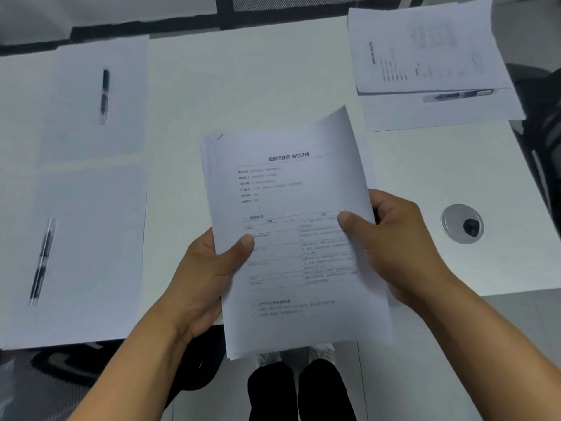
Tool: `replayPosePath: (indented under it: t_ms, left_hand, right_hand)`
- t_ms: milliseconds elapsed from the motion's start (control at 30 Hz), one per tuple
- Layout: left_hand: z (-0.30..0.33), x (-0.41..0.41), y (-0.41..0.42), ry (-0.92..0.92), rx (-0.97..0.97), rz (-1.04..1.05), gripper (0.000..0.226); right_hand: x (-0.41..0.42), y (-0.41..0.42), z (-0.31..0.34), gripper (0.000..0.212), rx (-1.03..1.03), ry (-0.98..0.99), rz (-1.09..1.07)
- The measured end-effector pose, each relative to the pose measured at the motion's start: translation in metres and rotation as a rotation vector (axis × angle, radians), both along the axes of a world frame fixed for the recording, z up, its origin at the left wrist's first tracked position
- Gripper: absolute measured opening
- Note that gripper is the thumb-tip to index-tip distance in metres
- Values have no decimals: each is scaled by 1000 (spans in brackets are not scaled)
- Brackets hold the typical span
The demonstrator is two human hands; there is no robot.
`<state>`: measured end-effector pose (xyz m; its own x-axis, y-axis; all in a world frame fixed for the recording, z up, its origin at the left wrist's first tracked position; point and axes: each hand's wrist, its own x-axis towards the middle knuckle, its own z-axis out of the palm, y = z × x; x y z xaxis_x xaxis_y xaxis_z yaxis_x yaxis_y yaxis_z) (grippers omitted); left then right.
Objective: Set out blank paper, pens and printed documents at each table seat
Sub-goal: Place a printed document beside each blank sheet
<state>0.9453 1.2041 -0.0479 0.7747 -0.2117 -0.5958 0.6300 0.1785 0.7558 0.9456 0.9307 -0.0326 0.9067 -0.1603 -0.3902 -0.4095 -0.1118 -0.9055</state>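
I hold a stack of printed documents [291, 189] above the near edge of the white table [243, 86]. My left hand [209, 268] grips its left edge, thumb on top. My right hand [394, 238] grips the right edge, thumb on the page. At the left lie two blank sheets, a far blank sheet [121, 123] with a black pen [105, 95] on it and a near blank sheet [100, 268] with a second pen [42, 262]. At the far right, a printed document [425, 47] lies over a blank sheet [440, 113] with a third pen [455, 95] at its edge.
A round grey cable grommet [461, 223] sits in the table at the right. A black mesh chair back [288, 4] stands behind the table, and a dark chair [543, 117] at the right edge. My shoes and dark trousers [297, 387] show below on the pale floor.
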Motion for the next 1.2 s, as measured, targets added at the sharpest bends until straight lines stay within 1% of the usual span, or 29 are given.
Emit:
replayPosePath:
  t_ms: [200,333,633,867,933,1200]
  left_hand:
    - [-5,1,11,10,-22,15,36]
    - [-5,-2,14,42,-40,37,40]
    - [-3,-11,20,64,-25,96,36]
    - [-6,-13,16,84,-42,120,35]
    - [-6,-14,15,88,-42,128,35]
    - [-6,-16,24,100,-37,138,36]
  right_hand:
    - [-4,1,-6,19,55,-54,-134]
    - [-8,2,-10,21,71,-51,-165]
    - [-10,-6,-15,5,-59,7,-126]
    - [-12,-33,-19,13,-182,5,-151]
    - [-11,-42,-20,11,-224,7,-161]
    - [2,-65,-25,13,-460,25,-161]
